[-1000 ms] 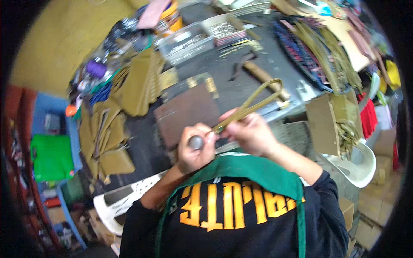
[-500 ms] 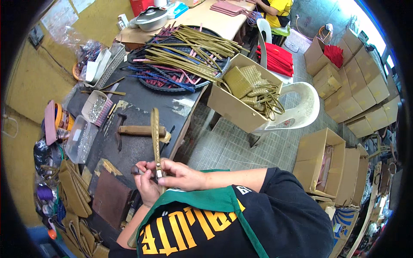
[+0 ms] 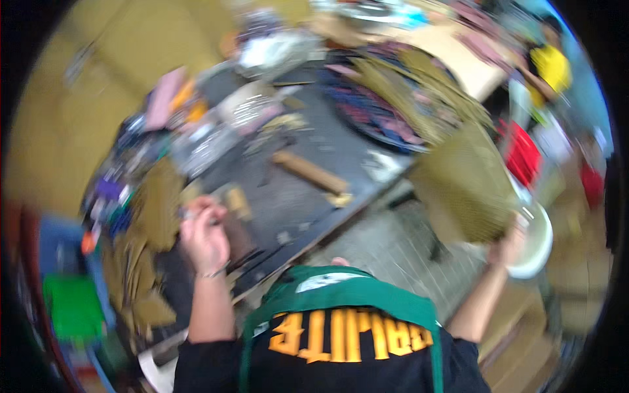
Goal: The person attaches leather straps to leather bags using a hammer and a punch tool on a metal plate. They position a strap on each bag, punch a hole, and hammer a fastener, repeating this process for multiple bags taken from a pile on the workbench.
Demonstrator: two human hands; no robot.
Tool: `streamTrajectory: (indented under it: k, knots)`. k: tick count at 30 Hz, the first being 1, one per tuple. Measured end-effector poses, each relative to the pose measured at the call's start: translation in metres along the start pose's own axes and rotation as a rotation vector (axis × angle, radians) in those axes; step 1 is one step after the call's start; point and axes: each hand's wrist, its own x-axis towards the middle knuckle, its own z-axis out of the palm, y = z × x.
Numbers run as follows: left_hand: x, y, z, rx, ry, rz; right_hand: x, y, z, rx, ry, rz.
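The picture is blurred. My left hand [image 3: 204, 239] is raised over the left part of the dark worktable [image 3: 288, 209], fingers curled round something small and dark that I cannot make out, near a brown block [image 3: 239, 239]. My right hand [image 3: 508, 242] is out at the right, gripping an olive woven bag [image 3: 465, 183] by its lower right part, above a white plastic chair [image 3: 537, 249]. A wooden-handled hammer [image 3: 308, 171] lies on the table between my hands. Stacks of olive pieces [image 3: 154, 203] lie left of my left hand.
A round tray [image 3: 347, 111] of coloured strips sits at the back right. Clear plastic containers [image 3: 203, 147] stand at the back left. A co-worker in a yellow top [image 3: 550, 72] is at the far right, beyond red fabric [image 3: 521, 154].
My hands have parted: the right left the looped olive strap and moved far right, where it now holds the woven bag, raised. My left hand stayed over the table. The view swung twice.
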Motion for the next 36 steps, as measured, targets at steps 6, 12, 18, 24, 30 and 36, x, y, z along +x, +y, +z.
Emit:
streamTrajectory:
  k: [6,12,18,24,30,36]
  knots:
    - [0.02,0.007,-0.086,0.149,0.41,0.131,0.13,0.081,-0.08,0.031,0.292,0.53]
    - [0.046,0.026,-0.215,0.751,0.74,0.204,0.058,0.189,-0.057,-0.128,0.079,0.701]
    - [0.126,0.025,-0.267,1.302,0.451,-0.015,-0.006,0.172,-0.002,-0.149,-0.126,0.623]
    - [0.199,0.012,-0.239,1.468,0.193,-0.135,-0.073,0.092,0.08,-0.286,-0.437,0.226]
    - [0.22,0.007,-0.238,1.448,0.154,-0.165,-0.174,-0.01,0.179,-0.528,-0.975,-0.065]
    - [0.212,0.055,-0.237,0.975,-0.228,0.029,-0.208,-0.093,0.257,-0.714,-1.294,-0.501]
